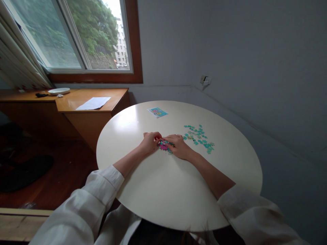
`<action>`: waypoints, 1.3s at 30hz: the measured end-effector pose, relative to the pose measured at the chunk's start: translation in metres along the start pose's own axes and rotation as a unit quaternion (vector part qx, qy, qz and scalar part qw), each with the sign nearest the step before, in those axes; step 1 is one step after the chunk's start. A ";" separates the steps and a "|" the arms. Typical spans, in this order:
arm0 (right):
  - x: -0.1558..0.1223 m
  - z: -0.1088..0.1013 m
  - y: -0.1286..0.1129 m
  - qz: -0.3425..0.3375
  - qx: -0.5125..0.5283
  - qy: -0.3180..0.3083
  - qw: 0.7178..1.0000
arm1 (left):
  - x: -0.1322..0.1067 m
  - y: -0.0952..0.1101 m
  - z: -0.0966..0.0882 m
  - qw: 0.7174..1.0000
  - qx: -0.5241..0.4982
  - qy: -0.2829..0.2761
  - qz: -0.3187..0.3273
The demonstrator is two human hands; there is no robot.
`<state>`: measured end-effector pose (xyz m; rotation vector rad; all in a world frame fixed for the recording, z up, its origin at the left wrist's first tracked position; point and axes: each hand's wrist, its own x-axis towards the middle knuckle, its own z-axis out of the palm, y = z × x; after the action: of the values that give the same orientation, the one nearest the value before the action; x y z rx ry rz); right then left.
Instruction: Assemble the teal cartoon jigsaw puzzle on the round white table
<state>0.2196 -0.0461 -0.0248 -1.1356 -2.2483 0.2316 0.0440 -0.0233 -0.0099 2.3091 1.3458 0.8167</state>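
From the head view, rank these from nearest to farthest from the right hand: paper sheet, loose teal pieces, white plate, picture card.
1. Loose teal pieces: just right of the right hand.
2. Picture card: toward the round table's far edge.
3. Paper sheet: left, on the wooden desk.
4. White plate: farther left.

1. Puzzle cluster [164, 146]: a compact, many-coloured patch, chiefly bright pink, with teal, yellow and dark markings. It lies flat on the round, pale desk [166, 187], between the left hand [151, 142] and the right hand [180, 147], whose fingers partly cover it; how fully its pieces interlock cannot be told.
2. Loose puzzle pieces [200, 133]: small, knobbed and mostly teal to pale green, scattered in an irregular spread beyond and to the right of the right hand. Some touch or overlap; others lie apart.
3. Yellow-marked pieces [190, 138]: within the spread, on the side nearest the right hand.
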 end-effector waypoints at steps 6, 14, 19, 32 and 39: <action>0.000 0.001 0.002 0.004 -0.003 -0.003 1.000 | 0.000 0.001 0.000 1.000 0.010 -0.004 -0.002; 0.000 -0.001 0.000 0.014 0.001 -0.009 1.000 | 0.001 0.000 0.002 1.000 0.021 -0.005 0.003; 0.000 -0.001 0.001 0.014 -0.003 -0.006 1.000 | 0.001 -0.002 0.004 1.000 0.024 -0.009 0.007; -0.001 -0.001 0.001 0.021 -0.016 -0.014 1.000 | 0.002 -0.004 0.006 0.999 0.036 -0.009 0.008; -0.002 0.002 0.004 0.023 -0.017 -0.016 0.999 | 0.003 -0.006 0.007 0.999 0.044 -0.009 0.011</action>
<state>0.2219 -0.0446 -0.0286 -1.2117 -2.2635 0.2320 0.0457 -0.0174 -0.0178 2.3975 1.3771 0.7549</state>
